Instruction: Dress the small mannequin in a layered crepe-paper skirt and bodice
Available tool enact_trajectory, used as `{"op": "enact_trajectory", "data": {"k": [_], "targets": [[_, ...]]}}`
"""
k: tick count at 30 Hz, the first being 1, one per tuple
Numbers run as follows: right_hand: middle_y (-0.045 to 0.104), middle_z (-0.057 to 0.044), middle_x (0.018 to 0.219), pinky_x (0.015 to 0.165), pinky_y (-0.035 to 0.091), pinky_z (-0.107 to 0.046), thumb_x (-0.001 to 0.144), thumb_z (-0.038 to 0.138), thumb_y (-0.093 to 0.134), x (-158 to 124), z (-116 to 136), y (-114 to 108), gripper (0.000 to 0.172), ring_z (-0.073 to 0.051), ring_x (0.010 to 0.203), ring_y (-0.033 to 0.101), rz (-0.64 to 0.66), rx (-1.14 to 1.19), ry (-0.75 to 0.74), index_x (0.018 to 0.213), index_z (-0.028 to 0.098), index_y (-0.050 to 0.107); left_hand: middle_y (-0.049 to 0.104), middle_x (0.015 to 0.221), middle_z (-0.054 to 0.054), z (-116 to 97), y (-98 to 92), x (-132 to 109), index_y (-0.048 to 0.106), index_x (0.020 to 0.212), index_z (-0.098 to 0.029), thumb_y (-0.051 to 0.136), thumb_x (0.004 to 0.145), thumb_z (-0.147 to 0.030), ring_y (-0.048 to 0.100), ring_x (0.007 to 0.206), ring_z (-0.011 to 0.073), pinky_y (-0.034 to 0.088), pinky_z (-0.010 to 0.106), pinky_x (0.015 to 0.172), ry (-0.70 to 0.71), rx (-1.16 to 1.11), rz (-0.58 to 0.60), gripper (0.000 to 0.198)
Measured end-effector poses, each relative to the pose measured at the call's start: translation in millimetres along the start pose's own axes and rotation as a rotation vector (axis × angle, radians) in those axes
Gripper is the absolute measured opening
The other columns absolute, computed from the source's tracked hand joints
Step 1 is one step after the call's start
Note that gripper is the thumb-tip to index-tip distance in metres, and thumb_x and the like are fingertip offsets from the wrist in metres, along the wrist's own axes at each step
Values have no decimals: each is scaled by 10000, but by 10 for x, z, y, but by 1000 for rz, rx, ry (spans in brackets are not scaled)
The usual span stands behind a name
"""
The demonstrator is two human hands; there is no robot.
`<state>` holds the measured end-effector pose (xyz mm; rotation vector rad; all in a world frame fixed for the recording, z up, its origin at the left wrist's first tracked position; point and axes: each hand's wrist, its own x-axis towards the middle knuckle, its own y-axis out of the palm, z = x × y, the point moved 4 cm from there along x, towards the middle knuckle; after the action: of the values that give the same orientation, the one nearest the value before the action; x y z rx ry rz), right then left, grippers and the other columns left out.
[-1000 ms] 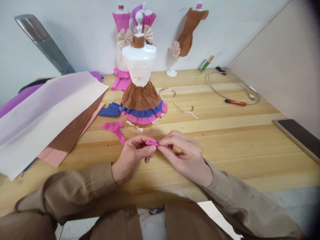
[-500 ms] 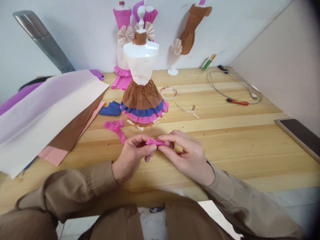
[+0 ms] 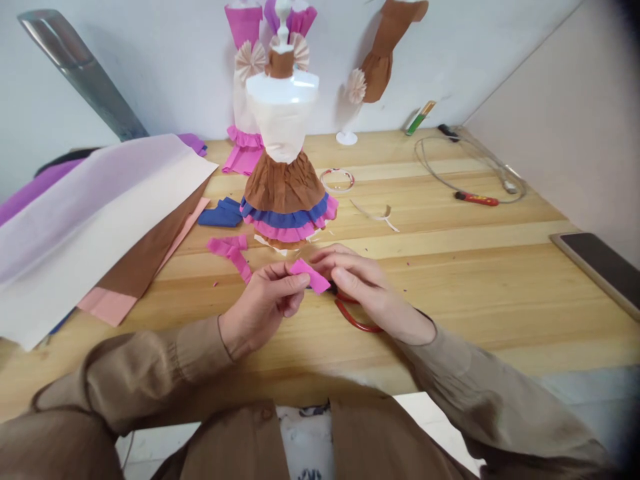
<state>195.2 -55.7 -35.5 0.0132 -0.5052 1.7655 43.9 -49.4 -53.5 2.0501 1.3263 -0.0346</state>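
Observation:
My left hand (image 3: 263, 300) pinches a small folded piece of pink crepe paper (image 3: 311, 277) between thumb and fingers. Close on its right, my right hand (image 3: 373, 287) has its fingers stretched out and bent a little, thumb apart, with nothing seen in it. Red-handled scissors (image 3: 357, 325) lie under that hand; the paper and fingers hide part of them. Beyond both hands stands a small white dress form (image 3: 283, 90) in a cream bodice and a ruffled skirt (image 3: 285, 187) of brown, blue and pink layers.
Large paper sheets (image 3: 115, 200) cover the table's left side. A pink strip (image 3: 230, 250) and folded blue paper (image 3: 220, 213) lie beside the skirt. Behind stand other dressed forms, one in brown (image 3: 377, 73). Rightward are a bangle (image 3: 337, 171), a cable (image 3: 425, 163) and a phone (image 3: 600, 267).
My right hand has let go of the pink paper and its fingers have straightened. My left hand now holds the paper alone, turned flatter to view. The scissors' red handles have come into sight.

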Motion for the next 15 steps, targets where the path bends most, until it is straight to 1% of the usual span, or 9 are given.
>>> {"op": "enact_trajectory", "data": {"k": [1, 3, 7, 10, 11, 13, 15], "targets": [[669, -75, 843, 754, 521, -361, 962, 576, 448, 4, -29, 6, 491, -192, 833, 621, 20, 53, 28, 802, 180, 691, 444, 464, -60, -14, 4, -5, 581, 605, -142, 825, 645, -314, 321, 422, 28, 200, 177, 405, -22, 6, -2, 301], [679, -67, 815, 724, 524, -351, 962, 607, 415, 1, -79, 25, 525, -183, 774, 622, 53, 160, 96, 832, 180, 691, 432, 465, -58, -35, 6, -12, 561, 593, -145, 817, 641, -311, 317, 420, 29, 184, 184, 407, -53, 13, -8, 309], [652, -45, 650, 622, 498, -314, 924, 642, 466, -25, -105, 52, 547, -170, 645, 603, 69, 277, 174, 727, 180, 681, 418, 462, -60, -42, -5, -5, 542, 601, -151, 804, 643, -310, 294, 414, 28, 155, 191, 412, -52, 20, -10, 309], [629, -35, 594, 529, 426, -289, 919, 654, 463, -38, -86, 62, 572, -143, 544, 538, 84, 296, 210, 683, 176, 669, 415, 451, -59, -29, -16, 12, 534, 597, -152, 794, 655, -318, 281, 411, 29, 145, 196, 414, -41, 42, -14, 313], [625, -34, 591, 518, 407, -286, 921, 653, 458, -40, -74, 62, 577, -136, 532, 520, 86, 291, 212, 673, 174, 662, 419, 449, -58, -27, -19, 17, 533, 596, -152, 792, 657, -321, 283, 411, 30, 146, 197, 413, -37, 47, -19, 315], [623, -35, 597, 531, 400, -288, 921, 642, 466, -39, -41, 54, 569, -134, 547, 518, 81, 253, 189, 659, 172, 650, 428, 453, -57, -24, -25, 23, 537, 601, -152, 794, 656, -322, 290, 413, 32, 151, 198, 412, -33, 48, -31, 313], [639, -40, 626, 571, 424, -296, 914, 607, 508, -33, -5, 47, 521, -144, 589, 551, 75, 199, 158, 661, 174, 648, 434, 459, -57, -22, -28, 26, 544, 609, -151, 798, 655, -326, 298, 414, 32, 154, 197, 411, -31, 43, -36, 312]]}}
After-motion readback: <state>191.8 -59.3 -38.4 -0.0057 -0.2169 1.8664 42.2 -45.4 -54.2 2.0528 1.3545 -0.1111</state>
